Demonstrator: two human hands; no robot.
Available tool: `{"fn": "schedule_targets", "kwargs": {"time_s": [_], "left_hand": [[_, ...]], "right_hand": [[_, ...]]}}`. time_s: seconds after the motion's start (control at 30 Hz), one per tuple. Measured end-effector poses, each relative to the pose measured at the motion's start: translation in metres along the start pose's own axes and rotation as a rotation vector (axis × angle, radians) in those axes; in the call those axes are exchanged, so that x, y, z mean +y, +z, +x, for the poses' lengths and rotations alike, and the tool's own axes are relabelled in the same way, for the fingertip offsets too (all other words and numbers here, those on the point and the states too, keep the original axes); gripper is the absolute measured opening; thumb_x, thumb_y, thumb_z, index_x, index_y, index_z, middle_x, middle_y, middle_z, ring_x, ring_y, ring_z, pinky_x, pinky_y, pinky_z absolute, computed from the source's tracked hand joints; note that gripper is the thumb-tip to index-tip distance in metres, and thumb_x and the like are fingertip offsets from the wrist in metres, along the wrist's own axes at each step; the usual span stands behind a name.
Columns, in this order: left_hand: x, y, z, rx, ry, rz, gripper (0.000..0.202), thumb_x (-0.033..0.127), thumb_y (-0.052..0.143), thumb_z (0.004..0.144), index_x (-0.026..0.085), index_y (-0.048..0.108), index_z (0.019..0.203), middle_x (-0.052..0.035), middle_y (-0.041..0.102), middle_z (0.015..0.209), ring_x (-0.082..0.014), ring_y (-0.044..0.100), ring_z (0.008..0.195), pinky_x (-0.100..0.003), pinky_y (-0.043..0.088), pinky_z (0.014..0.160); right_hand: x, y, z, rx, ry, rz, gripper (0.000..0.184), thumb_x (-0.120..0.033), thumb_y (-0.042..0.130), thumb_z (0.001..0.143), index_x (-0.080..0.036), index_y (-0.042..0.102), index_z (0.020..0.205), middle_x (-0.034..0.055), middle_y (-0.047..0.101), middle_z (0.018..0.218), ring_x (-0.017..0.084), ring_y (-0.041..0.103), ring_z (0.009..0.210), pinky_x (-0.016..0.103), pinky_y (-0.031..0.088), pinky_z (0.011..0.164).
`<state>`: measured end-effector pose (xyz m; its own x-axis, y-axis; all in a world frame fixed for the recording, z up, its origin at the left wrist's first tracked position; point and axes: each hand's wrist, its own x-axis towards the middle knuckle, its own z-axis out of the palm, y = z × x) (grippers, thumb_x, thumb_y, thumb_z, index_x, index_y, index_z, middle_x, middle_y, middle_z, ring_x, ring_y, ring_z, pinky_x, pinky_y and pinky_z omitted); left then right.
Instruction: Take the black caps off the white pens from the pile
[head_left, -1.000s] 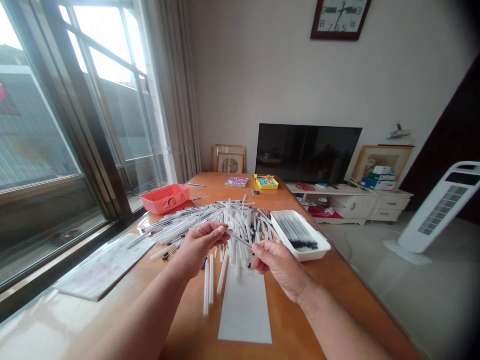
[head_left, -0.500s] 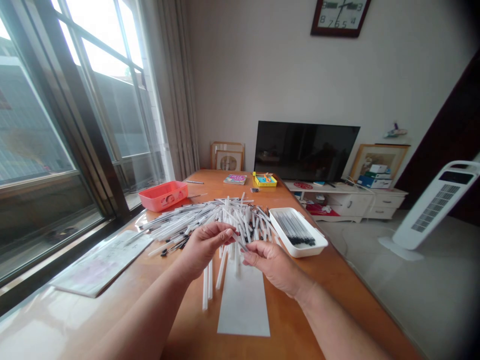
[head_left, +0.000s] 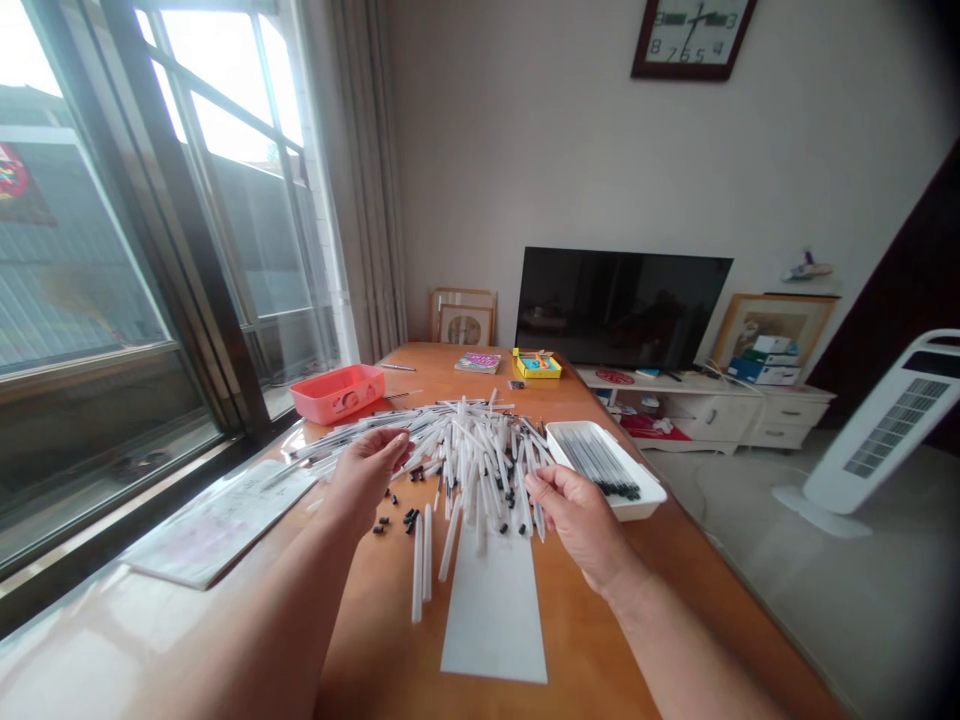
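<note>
My left hand point(head_left: 371, 468) is held over the left side of a heap of translucent pen barrels point(head_left: 472, 460), thumb and fingertips pressed together. Whatever may be in that pinch is too small or hidden to make out. My right hand point(head_left: 581, 515) is closed in a pinch at the heap's right edge, close to the white tray point(head_left: 645, 495). A translucent barrel with a pointed end point(head_left: 539, 525) shows beside its fingertips; I cannot tell if it is held. Small black caps point(head_left: 411, 517) lie between my arms, near a few loose barrels point(head_left: 418, 570).
Dark-ended pen refills point(head_left: 592, 460) lie in rows in the white tray. A red plastic basket point(head_left: 337, 392) stands at the back left, a yellow box point(head_left: 538, 365) farther back. White paper point(head_left: 495, 620) lies in front of the heap, a booklet point(head_left: 217, 530) at the left.
My hands, which were together over the heap with a thin piece between them, have moved apart, left hand leftward and right hand rightward. The view has shifted slightly.
</note>
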<state>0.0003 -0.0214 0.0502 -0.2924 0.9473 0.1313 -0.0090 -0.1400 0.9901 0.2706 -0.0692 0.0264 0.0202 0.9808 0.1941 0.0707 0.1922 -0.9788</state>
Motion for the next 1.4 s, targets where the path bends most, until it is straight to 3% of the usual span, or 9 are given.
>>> {"fn": "schedule_targets", "kwargs": {"time_s": [0.2, 0.3, 0.4, 0.5, 0.63, 0.83, 1.07, 1.27, 1.4], "left_hand": [[-0.028, -0.015, 0.018, 0.046, 0.026, 0.23, 0.032, 0.04, 0.078, 0.063, 0.018, 0.074, 0.086, -0.0028, 0.069, 0.067, -0.0164, 0.055, 0.058, -0.026, 0.036, 0.057], [-0.04, -0.015, 0.024, 0.014, 0.125, 0.384, 0.019, 0.031, 0.074, 0.066, 0.02, 0.074, 0.081, -0.0052, 0.071, 0.076, -0.0217, 0.061, 0.073, -0.029, 0.041, 0.068], [-0.046, -0.01, 0.023, -0.038, 0.256, 0.768, 0.018, 0.027, 0.064, 0.075, 0.024, 0.075, 0.089, -0.0069, 0.072, 0.096, -0.0266, 0.059, 0.096, -0.035, 0.041, 0.085], [-0.05, -0.002, 0.016, -0.133, 0.381, 1.126, 0.03, 0.029, 0.053, 0.085, 0.031, 0.073, 0.107, -0.0054, 0.066, 0.12, -0.0297, 0.051, 0.114, -0.042, 0.037, 0.095], [-0.064, 0.002, 0.014, -0.169, 0.449, 1.313, 0.038, 0.036, 0.048, 0.091, 0.036, 0.065, 0.124, -0.0057, 0.052, 0.143, -0.0354, 0.031, 0.137, -0.051, 0.028, 0.105], [-0.072, 0.001, 0.019, -0.156, 0.442, 1.344, 0.032, 0.039, 0.053, 0.088, 0.039, 0.07, 0.116, -0.0041, 0.049, 0.146, -0.0394, 0.021, 0.142, -0.058, 0.016, 0.11], [-0.062, 0.008, 0.014, -0.142, 0.444, 1.355, 0.019, 0.034, 0.058, 0.082, 0.026, 0.073, 0.088, -0.007, 0.059, 0.132, -0.0368, 0.031, 0.134, -0.05, 0.024, 0.106], [-0.05, 0.008, 0.01, -0.085, 0.456, 1.329, 0.019, 0.029, 0.051, 0.086, 0.024, 0.069, 0.084, -0.0082, 0.065, 0.12, -0.0341, 0.042, 0.124, -0.047, 0.031, 0.1], [-0.04, 0.01, 0.01, -0.087, 0.427, 1.179, 0.019, 0.03, 0.048, 0.088, 0.023, 0.065, 0.092, -0.0094, 0.068, 0.105, -0.0303, 0.055, 0.108, -0.043, 0.039, 0.09]], "right_hand": [[0.005, -0.001, 0.003, 0.03, 0.035, 0.057, 0.038, -0.056, 0.068, 0.079, -0.018, 0.064, 0.083, -0.0037, 0.05, 0.064, 0.012, 0.039, 0.058, 0.026, 0.033, 0.056], [0.007, -0.003, 0.003, 0.049, 0.019, 0.075, 0.038, -0.055, 0.068, 0.079, -0.018, 0.063, 0.082, -0.0034, 0.05, 0.064, 0.012, 0.04, 0.059, 0.026, 0.034, 0.056], [0.008, -0.003, 0.003, 0.054, 0.019, 0.07, 0.038, -0.056, 0.067, 0.079, -0.018, 0.063, 0.082, -0.0039, 0.05, 0.063, 0.012, 0.04, 0.057, 0.025, 0.033, 0.055], [0.008, -0.003, 0.003, 0.047, 0.016, 0.059, 0.038, -0.055, 0.066, 0.081, -0.018, 0.063, 0.083, -0.0041, 0.05, 0.064, 0.012, 0.04, 0.057, 0.025, 0.034, 0.055], [0.007, -0.002, 0.003, 0.046, 0.013, 0.049, 0.036, -0.053, 0.065, 0.082, -0.018, 0.064, 0.083, -0.0029, 0.051, 0.067, 0.012, 0.042, 0.061, 0.025, 0.035, 0.056], [0.005, -0.001, 0.001, 0.04, 0.01, 0.03, 0.033, -0.051, 0.066, 0.083, -0.018, 0.065, 0.083, -0.0031, 0.05, 0.066, 0.012, 0.042, 0.061, 0.024, 0.035, 0.057], [0.0, -0.001, 0.001, 0.057, 0.034, 0.084, 0.035, -0.052, 0.068, 0.08, -0.017, 0.064, 0.082, -0.0039, 0.051, 0.064, 0.011, 0.041, 0.058, 0.024, 0.034, 0.055], [-0.002, -0.002, 0.001, 0.082, 0.044, 0.127, 0.034, -0.052, 0.071, 0.078, -0.018, 0.063, 0.077, -0.0055, 0.049, 0.06, 0.011, 0.041, 0.056, 0.024, 0.034, 0.054], [0.002, -0.002, 0.002, 0.096, 0.055, 0.16, 0.034, -0.051, 0.072, 0.077, -0.018, 0.063, 0.078, -0.0045, 0.054, 0.063, 0.01, 0.044, 0.055, 0.023, 0.036, 0.052]]}}
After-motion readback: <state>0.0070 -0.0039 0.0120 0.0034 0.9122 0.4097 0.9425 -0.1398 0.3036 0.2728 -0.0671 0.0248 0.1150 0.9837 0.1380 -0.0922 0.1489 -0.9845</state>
